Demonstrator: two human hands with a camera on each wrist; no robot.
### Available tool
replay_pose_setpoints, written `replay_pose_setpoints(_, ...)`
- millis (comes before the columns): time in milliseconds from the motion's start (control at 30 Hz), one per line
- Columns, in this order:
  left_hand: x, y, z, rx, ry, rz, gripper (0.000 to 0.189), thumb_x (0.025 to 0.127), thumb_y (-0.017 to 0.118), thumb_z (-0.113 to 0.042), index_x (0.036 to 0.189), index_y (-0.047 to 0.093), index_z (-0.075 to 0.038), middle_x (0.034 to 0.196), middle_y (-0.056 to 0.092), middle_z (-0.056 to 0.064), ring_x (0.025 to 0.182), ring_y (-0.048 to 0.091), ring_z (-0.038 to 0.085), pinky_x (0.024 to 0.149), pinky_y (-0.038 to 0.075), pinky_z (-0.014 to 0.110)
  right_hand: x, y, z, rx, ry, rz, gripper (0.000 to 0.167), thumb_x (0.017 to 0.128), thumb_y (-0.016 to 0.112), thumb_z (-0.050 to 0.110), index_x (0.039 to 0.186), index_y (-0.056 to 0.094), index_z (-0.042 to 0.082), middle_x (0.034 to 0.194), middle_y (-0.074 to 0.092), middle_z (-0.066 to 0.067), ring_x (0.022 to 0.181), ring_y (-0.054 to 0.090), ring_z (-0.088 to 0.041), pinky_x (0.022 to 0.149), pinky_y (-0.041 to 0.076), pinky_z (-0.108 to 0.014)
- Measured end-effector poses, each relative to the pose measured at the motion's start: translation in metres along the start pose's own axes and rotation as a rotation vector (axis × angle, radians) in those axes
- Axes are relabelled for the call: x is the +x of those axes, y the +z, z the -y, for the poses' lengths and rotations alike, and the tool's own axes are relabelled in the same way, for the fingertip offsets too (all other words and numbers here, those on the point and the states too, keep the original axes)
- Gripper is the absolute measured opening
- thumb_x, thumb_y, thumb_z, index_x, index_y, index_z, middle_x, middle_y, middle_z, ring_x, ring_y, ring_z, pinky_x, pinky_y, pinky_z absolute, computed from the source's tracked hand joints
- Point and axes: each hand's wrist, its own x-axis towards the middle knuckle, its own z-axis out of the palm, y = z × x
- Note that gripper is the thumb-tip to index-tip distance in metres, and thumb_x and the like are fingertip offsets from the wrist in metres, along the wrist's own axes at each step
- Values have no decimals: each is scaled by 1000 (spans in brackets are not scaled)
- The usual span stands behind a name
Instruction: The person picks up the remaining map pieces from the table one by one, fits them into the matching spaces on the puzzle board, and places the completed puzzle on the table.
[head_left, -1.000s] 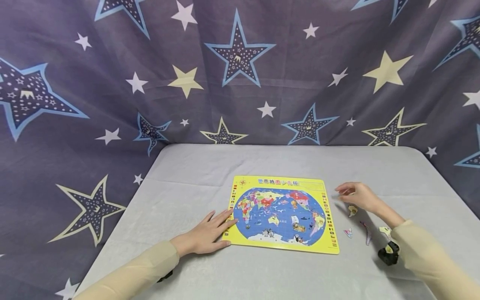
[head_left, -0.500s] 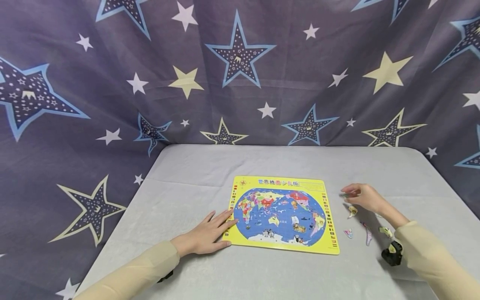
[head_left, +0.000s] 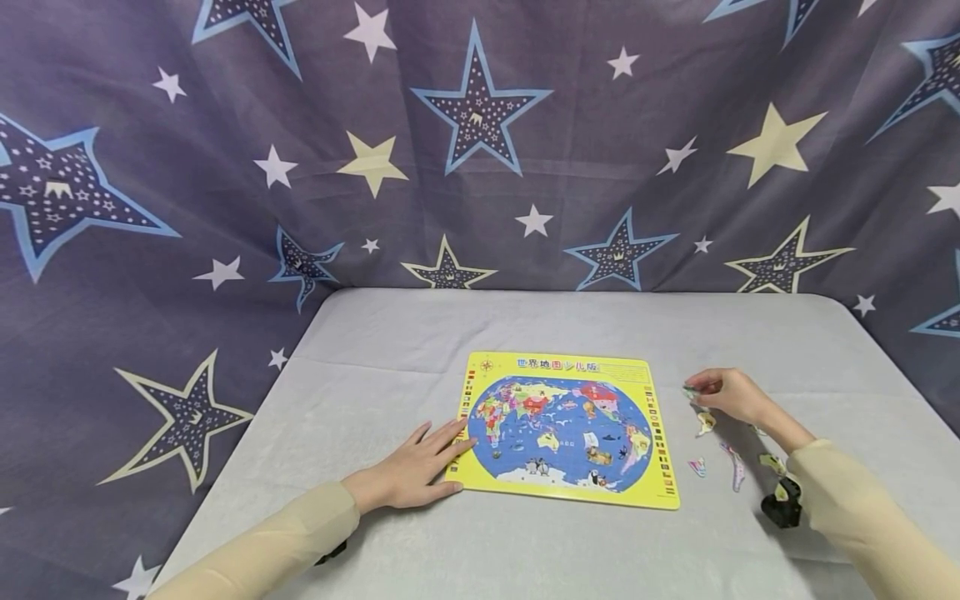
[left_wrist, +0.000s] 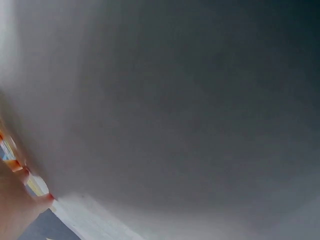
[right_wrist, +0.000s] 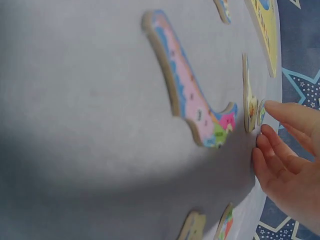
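Note:
In the head view a world map puzzle board point(head_left: 562, 496) with a yellow border lies flat on the table. My left hand point(head_left: 411, 472) rests on its left edge, fingers spread and straight. Right of the board, my right hand point(head_left: 733, 395) pinches a small green and white puzzle piece point(right_wrist: 261, 112) between thumb and fingertips, low over the table. A yellowish puzzle piece point(head_left: 705, 424) lies just below those fingers. Nearer the front is a long pink puzzle piece point(head_left: 735, 468). The left wrist view shows mostly grey cloth, with part of the left hand point(left_wrist: 22, 200) at its edge.
A small pink and blue piece point(head_left: 698, 467) lies off the board's right edge. Another pale yellow piece point(head_left: 772, 462) sits beside the right sleeve, near a black wrist camera point(head_left: 782, 506). Behind the grey-covered table point(head_left: 390, 333) hangs a star-patterned curtain point(head_left: 300, 108).
My right hand has shifted slightly right, away from the board, and the small green piece now shows at its fingertips. My left hand and the board have stayed in place.

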Motion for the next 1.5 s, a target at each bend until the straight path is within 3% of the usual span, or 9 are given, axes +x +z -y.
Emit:
replay_pose_setpoints(300, 0, -1, -1, 0, -3, 2, 65, 89, 27, -57, 143, 16, -23, 149, 2, 2, 135, 6, 18, 106, 9, 48, 3, 0, -4, -11, 7, 0, 26, 77, 64, 3, 99, 61, -10, 81, 61, -11, 67, 50, -13, 53, 43, -22)
replay_pose_setpoints(1500, -1, -1, -3, 6, 6, -15, 64, 90, 30, -55, 143, 19, -20, 149, 6, 6, 135, 7, 19, 105, 10, 49, 5, 3, -7, 44, 0, 28, 18, 80, 59, 0, 93, 61, -12, 72, 57, -4, 59, 45, -6, 50, 41, -21)
